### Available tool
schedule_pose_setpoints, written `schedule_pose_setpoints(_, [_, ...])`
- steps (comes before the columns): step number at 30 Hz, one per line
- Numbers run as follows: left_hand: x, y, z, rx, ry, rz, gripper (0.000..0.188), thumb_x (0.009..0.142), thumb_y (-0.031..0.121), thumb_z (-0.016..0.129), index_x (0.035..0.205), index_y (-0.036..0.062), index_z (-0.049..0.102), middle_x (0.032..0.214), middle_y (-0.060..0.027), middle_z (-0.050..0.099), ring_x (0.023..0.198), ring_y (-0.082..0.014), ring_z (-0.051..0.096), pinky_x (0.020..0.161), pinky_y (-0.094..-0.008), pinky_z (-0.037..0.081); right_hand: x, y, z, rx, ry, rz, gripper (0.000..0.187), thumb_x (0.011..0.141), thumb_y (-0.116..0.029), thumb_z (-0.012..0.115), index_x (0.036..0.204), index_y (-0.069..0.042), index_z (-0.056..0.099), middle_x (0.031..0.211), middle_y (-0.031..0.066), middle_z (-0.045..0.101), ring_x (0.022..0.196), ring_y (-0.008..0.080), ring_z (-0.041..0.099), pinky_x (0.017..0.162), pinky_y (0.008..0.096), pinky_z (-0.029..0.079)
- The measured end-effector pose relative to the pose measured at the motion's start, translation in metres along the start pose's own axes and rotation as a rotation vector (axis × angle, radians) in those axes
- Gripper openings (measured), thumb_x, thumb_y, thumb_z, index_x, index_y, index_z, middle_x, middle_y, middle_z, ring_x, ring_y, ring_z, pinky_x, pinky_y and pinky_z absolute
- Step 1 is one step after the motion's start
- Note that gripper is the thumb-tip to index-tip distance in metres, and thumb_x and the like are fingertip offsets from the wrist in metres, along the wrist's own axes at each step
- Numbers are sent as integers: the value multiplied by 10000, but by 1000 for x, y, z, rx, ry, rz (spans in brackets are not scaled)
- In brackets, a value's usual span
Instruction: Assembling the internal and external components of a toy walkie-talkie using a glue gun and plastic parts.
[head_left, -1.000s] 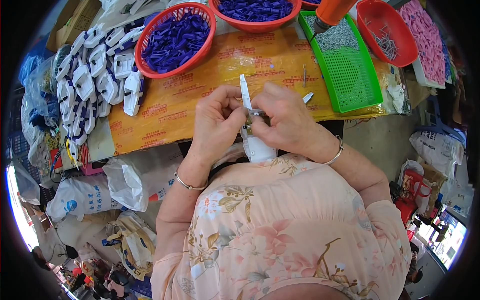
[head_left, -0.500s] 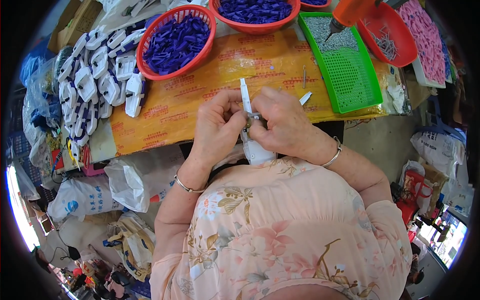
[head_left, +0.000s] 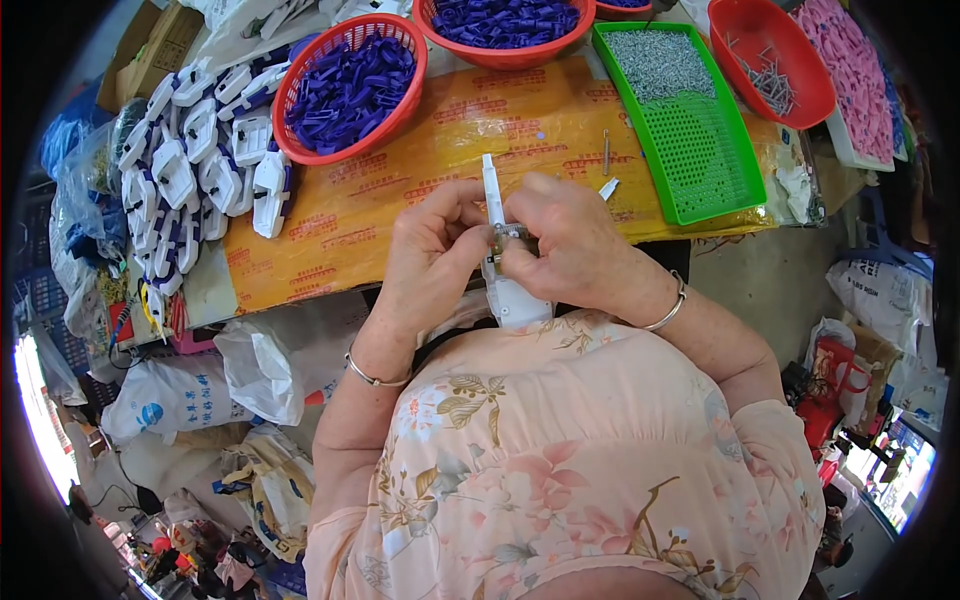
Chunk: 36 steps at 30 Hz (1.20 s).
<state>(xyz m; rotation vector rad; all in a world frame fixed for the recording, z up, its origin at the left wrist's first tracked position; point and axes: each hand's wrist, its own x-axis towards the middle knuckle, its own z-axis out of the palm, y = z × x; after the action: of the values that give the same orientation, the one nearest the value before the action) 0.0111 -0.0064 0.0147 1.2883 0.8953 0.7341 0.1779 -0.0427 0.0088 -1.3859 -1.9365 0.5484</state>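
A long white plastic part (head_left: 520, 303) stands between my hands near the table's front edge. Its narrow end points away from me and its wider end rests close to my shirt. My left hand (head_left: 437, 250) pinches it from the left, thumb and fingers closed. From the other side my right hand (head_left: 562, 240) is closed at a small metal piece (head_left: 512, 231) lying across the part's middle. Fingertips cover much of that spot, so how the metal piece sits there cannot be made out. A small white piece (head_left: 608, 189) lies beyond my right hand.
Red baskets of purple plastic pieces (head_left: 350, 90) stand at the back. A green tray (head_left: 690, 190) holds screws; a red scoop-shaped tray (head_left: 805, 60) holds metal pins. White-and-purple assemblies (head_left: 200, 170) are heaped at left, pink pieces (head_left: 848, 80) at far right. A thin metal rod (head_left: 606, 153) lies on the table.
The orange power screwdriver that hung over the green tray is out of view. My hands keep nearly the same grip on the white part, with only slight finger movement.
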Motion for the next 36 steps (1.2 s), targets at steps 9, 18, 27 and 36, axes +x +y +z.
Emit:
schedule_pose_setpoints(9, [6, 1, -8, 16, -26, -40, 192, 787, -61, 564, 968, -25, 621, 755, 4, 612, 665, -19, 525, 564, -174, 418, 1, 3, -4, 131, 16, -70, 190, 737, -185, 630, 789, -8, 584, 764, 161, 561, 686, 348, 561, 600, 427, 450])
schedule_pose_setpoints(18, [11, 2, -9, -34, -18, -103, 207, 753, -51, 563, 945, -27, 635, 748, -10, 621, 656, -44, 540, 574, -188, 427, 4, 16, -13, 570, 65, 105, 158, 886, -140, 535, 852, 0, 600, 782, 89, 544, 710, 180, 512, 646, 316, 412])
schedule_pose_setpoints(27, [17, -8, -8, -332, -14, -286, 156, 820, 49, 535, 944, 14, 622, 730, 24, 561, 597, -24, 489, 522, -168, 391, 13, 22, -23, 889, -106, 249, 140, 868, -78, 575, 954, 1, 652, 819, 6, 599, 756, 67, 536, 681, 228, 436])
schedule_pose_setpoints(36, [20, -22, -14, -443, -51, -308, 167, 881, 136, 524, 960, 17, 611, 728, 20, 550, 580, -40, 493, 506, -187, 420, 24, 22, -13, 1001, -96, 335, 79, 869, -41, 575, 901, 8, 628, 819, 0, 609, 745, 58, 563, 665, 216, 463])
